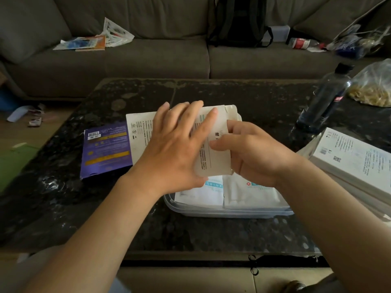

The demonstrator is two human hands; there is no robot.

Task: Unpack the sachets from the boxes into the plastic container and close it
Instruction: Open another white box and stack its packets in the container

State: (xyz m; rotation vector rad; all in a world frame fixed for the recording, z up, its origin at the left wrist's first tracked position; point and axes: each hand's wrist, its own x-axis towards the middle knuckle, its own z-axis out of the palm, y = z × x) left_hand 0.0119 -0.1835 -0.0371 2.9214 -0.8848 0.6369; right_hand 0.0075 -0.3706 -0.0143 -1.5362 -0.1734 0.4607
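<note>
I hold a cream box (213, 149) with printed text above the clear plastic container (211, 213) on the dark table. My left hand (175, 144) lies across the box's left side, fingers spread over it. My right hand (251, 151) grips its right edge. White sachets (243, 195) with blue labels lie in the container below the box. A flat white box (137, 132) and a purple box (105, 151) lie to the left. More white boxes (351, 159) are stacked at the right.
A dark plastic bottle (325, 102) stands at the right rear beside a clear bag of yellowish pieces (374, 92). The grey sofa (148, 58) behind the table carries papers, a black backpack (239, 20) and clutter.
</note>
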